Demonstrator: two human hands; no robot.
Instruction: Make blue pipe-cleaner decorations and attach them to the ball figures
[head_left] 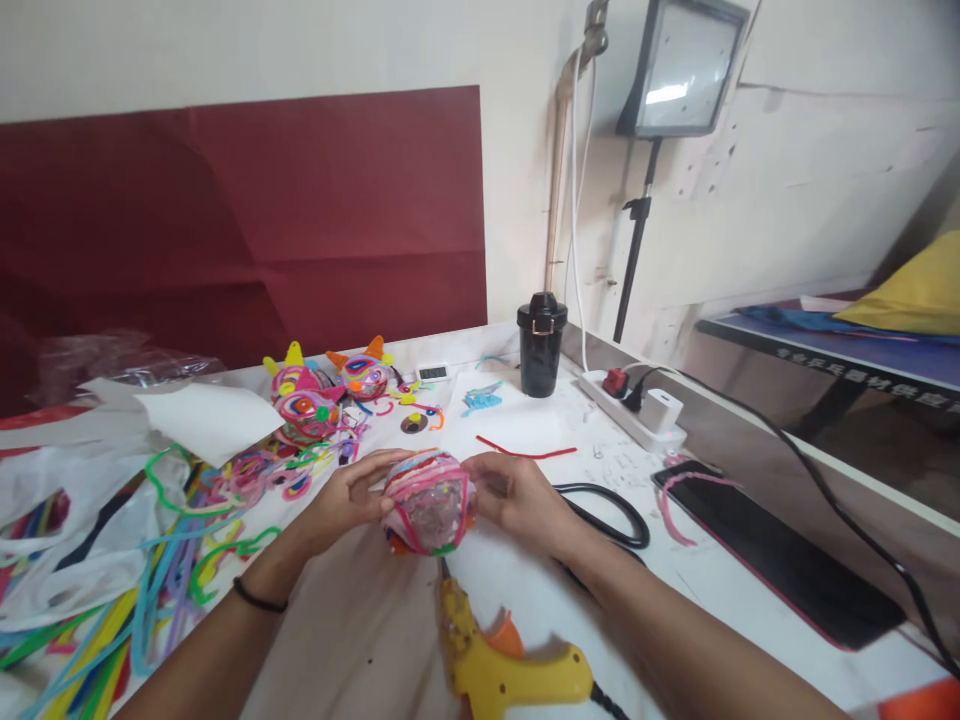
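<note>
Between my two hands is a round craft ball [429, 505] covered in pink, red and blue pipe cleaners, with a bare clear patch facing me. My left hand [358, 492] grips its left side, a dark band around the wrist. On the opposite side, the fingers of my right hand [517, 498] are closed against the ball; some fingertips are hidden behind it. Just below the ball lies a yellow hot glue gun [499, 665] with an orange trigger, its nozzle pointing up toward the ball. A red pipe cleaner [525, 452] rests beyond my right hand.
Finished-looking pipe-cleaner figures [304, 405] stand at the back left, near loose pipe cleaners [142, 590] and white paper [210, 418]. A black cup [541, 350], a white power strip [634, 412], a black cable loop [619, 510] and a dark phone-like slab [787, 560] lie rightward.
</note>
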